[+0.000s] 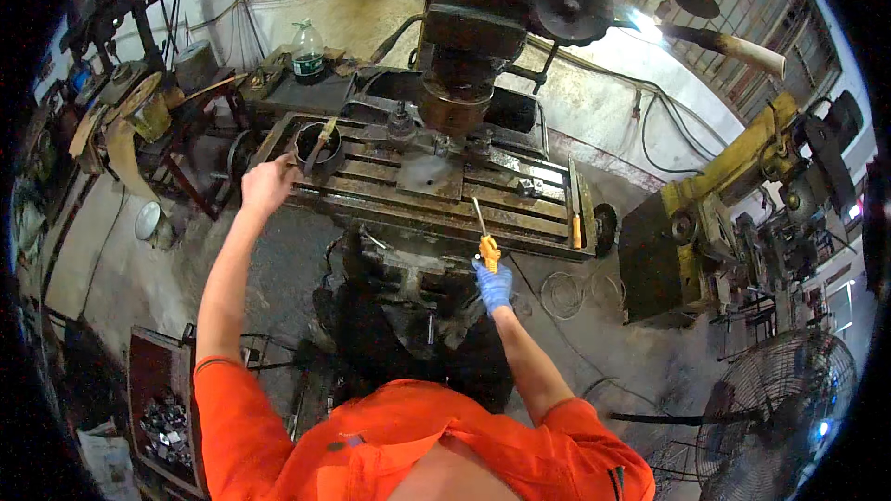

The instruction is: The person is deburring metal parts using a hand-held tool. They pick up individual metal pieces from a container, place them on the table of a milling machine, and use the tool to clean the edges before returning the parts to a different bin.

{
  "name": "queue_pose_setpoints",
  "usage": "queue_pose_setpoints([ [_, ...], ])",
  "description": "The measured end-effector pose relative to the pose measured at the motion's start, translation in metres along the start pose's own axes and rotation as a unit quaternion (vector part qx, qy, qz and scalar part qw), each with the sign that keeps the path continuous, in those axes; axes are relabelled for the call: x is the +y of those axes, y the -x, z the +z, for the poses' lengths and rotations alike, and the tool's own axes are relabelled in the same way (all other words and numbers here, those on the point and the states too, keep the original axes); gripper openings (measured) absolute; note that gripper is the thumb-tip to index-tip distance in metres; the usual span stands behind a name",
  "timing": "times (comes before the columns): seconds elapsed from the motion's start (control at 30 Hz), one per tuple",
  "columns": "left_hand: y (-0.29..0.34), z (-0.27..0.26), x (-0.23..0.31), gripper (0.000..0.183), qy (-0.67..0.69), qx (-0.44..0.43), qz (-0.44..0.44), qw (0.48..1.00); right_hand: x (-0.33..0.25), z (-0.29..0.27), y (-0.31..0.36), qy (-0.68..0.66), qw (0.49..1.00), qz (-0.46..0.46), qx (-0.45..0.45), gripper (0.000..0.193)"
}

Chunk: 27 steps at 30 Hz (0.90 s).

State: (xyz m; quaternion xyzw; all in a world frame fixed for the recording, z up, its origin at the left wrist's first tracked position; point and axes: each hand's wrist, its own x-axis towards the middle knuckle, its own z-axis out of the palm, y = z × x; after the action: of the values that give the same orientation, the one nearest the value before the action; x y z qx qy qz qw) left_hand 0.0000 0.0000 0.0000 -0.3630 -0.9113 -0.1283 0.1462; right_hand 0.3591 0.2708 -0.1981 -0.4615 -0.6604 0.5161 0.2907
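My right hand [495,288], in a blue glove, is closed round a yellow air blow gun [489,248]. The gun's thin metal nozzle points away from me, towards the slotted machine table [367,170]. My bare left hand [267,186] is at the table's left end, its fingers drawn together against the near left side of a round black pot [325,163]. What those fingers grip, if anything, is too small to make out. A brush [327,133] leans inside the pot. In the middle of the table a flat metal plate [430,176] lies beneath the machine head [455,102].
A yellow-handled tool [575,223] and a small metal block [530,187] rest on the table's right part. A plastic bottle [307,51] stands behind left. At right are a yellow-and-black machine [664,241] and a caged fan [780,408]; a box of metal pieces [167,427] is lower left.
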Motion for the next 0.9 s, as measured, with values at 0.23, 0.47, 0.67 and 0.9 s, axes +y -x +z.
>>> queue_pose_setpoints([
  [0.23, 0.066, -0.026, -0.080, 0.030, 0.103, 0.033, -0.057, 0.992, -0.166, -0.092, 0.061, -0.022, 0.995, -0.092, -0.019, 0.029],
  [0.47, 0.102, -0.039, -0.100, 0.032, 0.151, 0.045, -0.142, 0.977, -0.234, -0.024, 0.037, 0.623, 0.748, -0.121, -0.193, 0.048],
  [0.67, 0.133, -0.053, -0.148, 0.031, 0.131, 0.126, -0.155, 0.971, -0.243, 0.028, -0.040, 0.599, 0.782, -0.131, -0.111, 0.036],
  [0.9, 0.286, -0.094, -0.256, 0.033, 0.196, 0.212, -0.332, 0.898, -0.238, 0.009, -0.023, 0.565, 0.803, -0.147, -0.117, 0.048],
])
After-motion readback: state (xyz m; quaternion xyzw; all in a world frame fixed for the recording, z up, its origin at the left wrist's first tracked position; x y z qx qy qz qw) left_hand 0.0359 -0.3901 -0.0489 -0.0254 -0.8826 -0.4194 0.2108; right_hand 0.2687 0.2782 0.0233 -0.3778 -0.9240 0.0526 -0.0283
